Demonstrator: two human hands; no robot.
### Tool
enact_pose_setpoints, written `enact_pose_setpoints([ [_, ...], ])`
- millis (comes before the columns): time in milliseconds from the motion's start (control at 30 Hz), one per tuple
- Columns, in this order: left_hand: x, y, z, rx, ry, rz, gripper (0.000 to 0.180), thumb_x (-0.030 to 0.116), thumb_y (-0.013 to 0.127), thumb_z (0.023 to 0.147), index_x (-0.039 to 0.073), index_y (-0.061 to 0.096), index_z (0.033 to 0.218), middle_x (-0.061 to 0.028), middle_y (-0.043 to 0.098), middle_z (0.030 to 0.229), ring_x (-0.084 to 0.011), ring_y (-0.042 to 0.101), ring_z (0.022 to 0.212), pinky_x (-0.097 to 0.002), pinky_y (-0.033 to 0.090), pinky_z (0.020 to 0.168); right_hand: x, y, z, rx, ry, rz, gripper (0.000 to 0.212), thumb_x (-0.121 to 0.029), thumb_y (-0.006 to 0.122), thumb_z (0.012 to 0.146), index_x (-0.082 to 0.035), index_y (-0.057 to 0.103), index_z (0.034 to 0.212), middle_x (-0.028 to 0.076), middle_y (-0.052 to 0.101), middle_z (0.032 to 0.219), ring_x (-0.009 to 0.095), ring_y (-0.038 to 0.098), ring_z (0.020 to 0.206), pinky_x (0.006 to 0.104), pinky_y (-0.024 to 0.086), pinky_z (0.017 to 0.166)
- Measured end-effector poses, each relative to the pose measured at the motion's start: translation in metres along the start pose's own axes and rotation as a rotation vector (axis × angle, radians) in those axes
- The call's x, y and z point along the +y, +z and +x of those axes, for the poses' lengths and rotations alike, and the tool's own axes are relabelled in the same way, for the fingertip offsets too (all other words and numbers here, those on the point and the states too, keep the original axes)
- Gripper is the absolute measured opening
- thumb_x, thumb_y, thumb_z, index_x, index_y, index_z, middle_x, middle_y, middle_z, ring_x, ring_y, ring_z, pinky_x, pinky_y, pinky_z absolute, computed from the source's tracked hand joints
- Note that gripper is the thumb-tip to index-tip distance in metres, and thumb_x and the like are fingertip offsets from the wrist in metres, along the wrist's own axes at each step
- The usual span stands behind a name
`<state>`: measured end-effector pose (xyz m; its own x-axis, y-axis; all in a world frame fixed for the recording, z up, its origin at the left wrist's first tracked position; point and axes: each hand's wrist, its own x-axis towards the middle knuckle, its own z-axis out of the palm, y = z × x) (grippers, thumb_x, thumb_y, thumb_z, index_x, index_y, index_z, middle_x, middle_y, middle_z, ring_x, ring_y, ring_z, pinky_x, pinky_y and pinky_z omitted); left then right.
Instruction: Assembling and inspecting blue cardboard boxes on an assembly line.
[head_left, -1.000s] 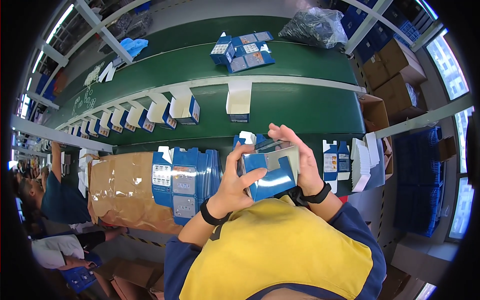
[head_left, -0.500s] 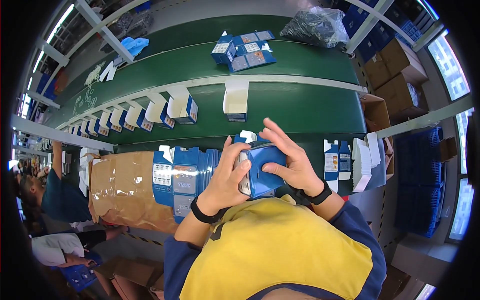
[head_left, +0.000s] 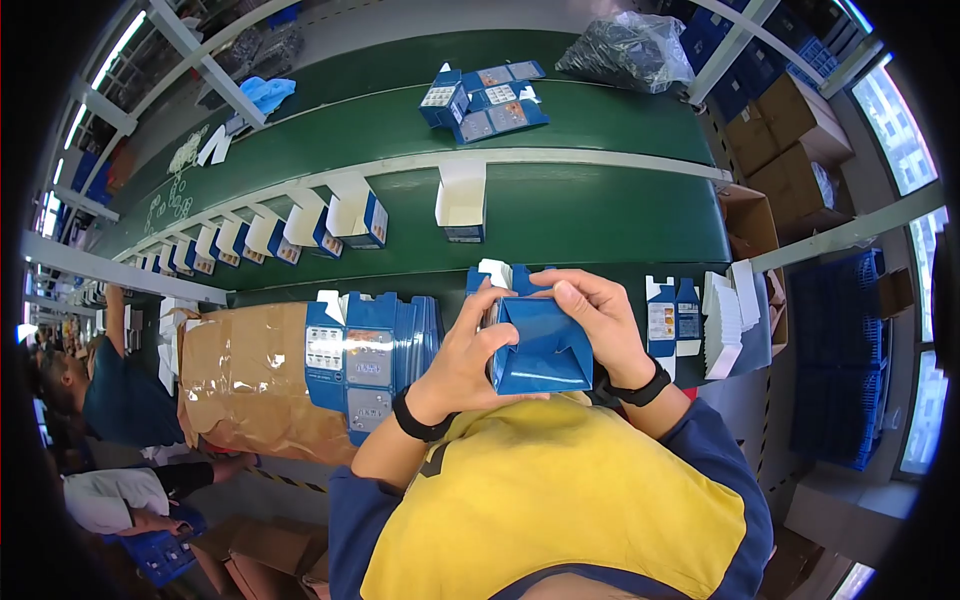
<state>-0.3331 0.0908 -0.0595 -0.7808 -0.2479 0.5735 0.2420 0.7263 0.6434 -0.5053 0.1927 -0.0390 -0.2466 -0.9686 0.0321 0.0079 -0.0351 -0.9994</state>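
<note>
A blue carton (head_left: 545, 362) is held in front of my chest between both hands. Its end faces up, with the blue flaps creased and folded partly inward. My left hand (head_left: 468, 350) grips the carton's left side, its thumb pressing at the flap edge. Around the right side and far edge curls my right hand (head_left: 605, 325), thumb on the far corner. Just beyond the carton, partly hidden by it and my hands, lies another flat blue and white carton (head_left: 493, 272).
On the green conveyor belt (head_left: 600, 225) stands a row of open cartons (head_left: 355, 220). Flattened cartons (head_left: 368, 355) overlap a brown paper-wrapped bundle (head_left: 245, 370) at left. White inserts (head_left: 722, 325) are stacked at right. Unfolded cartons (head_left: 495, 105) and a plastic bag (head_left: 630, 55) lie farther back.
The carton has turned so its flapped end shows upward. My right hand has shifted from pressing its face to holding its right side. The cartons on the belt appear slightly farther left.
</note>
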Motion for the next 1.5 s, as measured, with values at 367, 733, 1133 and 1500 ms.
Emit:
enact_pose_setpoints([
  [367, 0.011, 0.008, 0.012, 0.141, -0.231, -0.071, 0.111, 0.035, 0.089, 0.052, 0.012, 0.023, 0.138, -0.0198, 0.034, 0.132, -0.0363, 0.038, 0.124, -0.0463, 0.033, 0.102, 0.007, -0.02, 0.005, 0.275, 0.012, 0.726, 0.041, -0.034, 0.041, 0.097, -0.002, 0.054, 0.119, 0.013, 0.066, 0.094, 0.014, 0.062, 0.085, 0.0252, 0.049, 0.076],
  [733, 0.022, 0.036, 0.024, 0.277, -0.118, -0.739, 0.12, 0.034, 0.09, 0.051, 0.01, 0.014, 0.141, -0.0159, 0.024, 0.14, -0.0274, 0.032, 0.128, -0.0404, 0.029, 0.104, 0.093, -0.045, -0.052, 0.004, 0.524, 1.13, 0.046, -0.019, 0.064, 0.085, -0.002, 0.051, 0.125, 0.009, 0.055, 0.124, 0.02, 0.053, 0.111, 0.0331, 0.043, 0.093],
  [1133, 0.009, -0.007, 0.029, 0.155, -0.108, -0.582, 0.084, 0.015, 0.085, 0.058, 0.019, 0.038, 0.128, -0.0156, 0.028, 0.138, -0.0315, 0.028, 0.132, -0.0454, 0.028, 0.105, 0.062, -0.06, 0.002, -0.235, 0.206, 0.136, 0.055, -0.029, 0.062, 0.086, -0.003, 0.044, 0.131, 0.01, 0.052, 0.127, 0.021, 0.052, 0.112, 0.0334, 0.042, 0.094],
  [1500, -0.046, 0.01, -0.004, -0.204, 0.096, 0.51, 0.069, 0.007, 0.072, 0.068, 0.028, 0.044, 0.127, -0.0221, 0.028, 0.139, -0.0375, 0.023, 0.134, -0.0514, 0.023, 0.107, 0.088, -0.072, 0.08, -0.229, 0.711, 0.801, 0.078, -0.015, 0.068, 0.08, -0.002, 0.021, 0.141, 0.014, 0.048, 0.129, 0.025, 0.052, 0.114, 0.037, 0.045, 0.095],
])
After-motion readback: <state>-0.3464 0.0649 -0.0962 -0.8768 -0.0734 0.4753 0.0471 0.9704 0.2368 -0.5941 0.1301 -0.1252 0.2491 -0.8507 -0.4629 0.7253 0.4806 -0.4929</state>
